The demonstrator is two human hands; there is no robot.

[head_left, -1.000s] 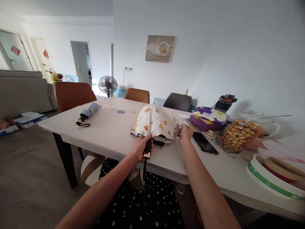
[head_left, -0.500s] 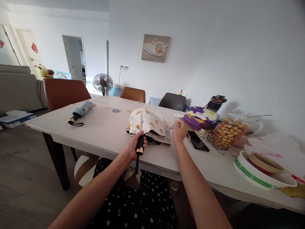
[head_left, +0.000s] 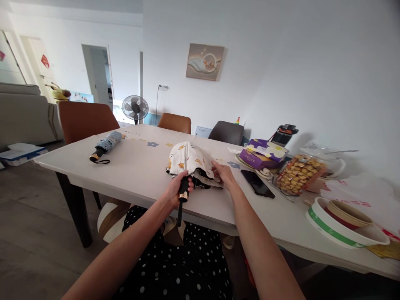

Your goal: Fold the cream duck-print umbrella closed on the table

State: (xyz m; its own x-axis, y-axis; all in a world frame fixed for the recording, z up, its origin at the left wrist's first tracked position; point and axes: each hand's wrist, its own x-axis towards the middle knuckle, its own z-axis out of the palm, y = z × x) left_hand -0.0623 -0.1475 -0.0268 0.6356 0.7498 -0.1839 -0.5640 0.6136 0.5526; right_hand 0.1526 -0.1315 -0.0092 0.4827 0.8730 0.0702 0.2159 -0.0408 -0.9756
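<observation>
A white folding umbrella (head_left: 179, 157) printed with small orange and yellow figures lies loosely folded at the table's near edge. My left hand (head_left: 178, 189) is closed around its black handle with a gold-coloured band, and a black wrist strap hangs below. At the right side of the canopy, my right hand (head_left: 223, 173) has its bent fingers on the fabric; the thumb is mostly hidden. Dark ribs show under the canopy's near edge. Farther left on the table rests a second folded umbrella (head_left: 109, 141), blue-grey with a black and gold handle.
Right of my hands, the white table (head_left: 140, 166) holds a black phone (head_left: 258, 183), a purple tissue box (head_left: 259, 156), a jar of round snacks (head_left: 300, 175) and a green-banded white bowl (head_left: 331, 229). Chairs (head_left: 89, 121) stand along the far side, with a fan (head_left: 135, 107) behind.
My right hand has moved left from beside the tissue box, where it pinched a pale strip, onto the umbrella's right side. The left hand keeps its grip on the handle.
</observation>
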